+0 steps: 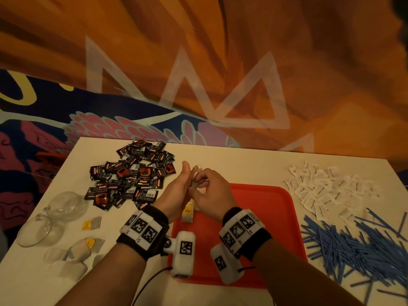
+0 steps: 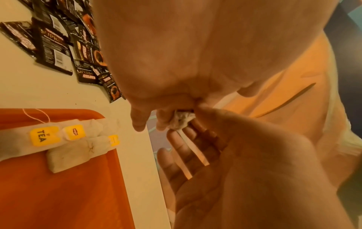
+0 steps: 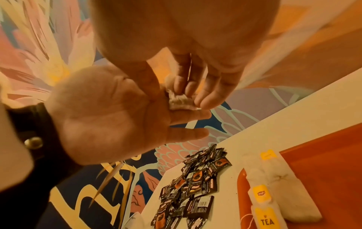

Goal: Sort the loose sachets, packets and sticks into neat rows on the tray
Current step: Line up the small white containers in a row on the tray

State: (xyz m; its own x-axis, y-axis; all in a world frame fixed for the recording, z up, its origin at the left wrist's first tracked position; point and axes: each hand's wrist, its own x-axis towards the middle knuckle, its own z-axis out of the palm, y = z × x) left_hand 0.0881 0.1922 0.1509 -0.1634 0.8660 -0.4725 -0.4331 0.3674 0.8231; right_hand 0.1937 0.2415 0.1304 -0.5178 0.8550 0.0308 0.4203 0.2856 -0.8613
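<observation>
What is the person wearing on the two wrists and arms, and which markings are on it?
Both forearms are bare, with no sleeves. The left hand and the right hand each have a black wrist strap carrying white blocks printed with black-and-white square codes. A white camera housing hangs from each strap, with a thin black cable.

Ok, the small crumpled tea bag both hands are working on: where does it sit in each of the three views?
Head: tea bag just left of centre, between the left hand and right hand, above the tray's far edge.
Left wrist: centre, pinched at the fingertips.
Right wrist: centre, upper half, on the left hand's fingers.
Shared landmark: yellow TEA tag on the red tray.
</observation>
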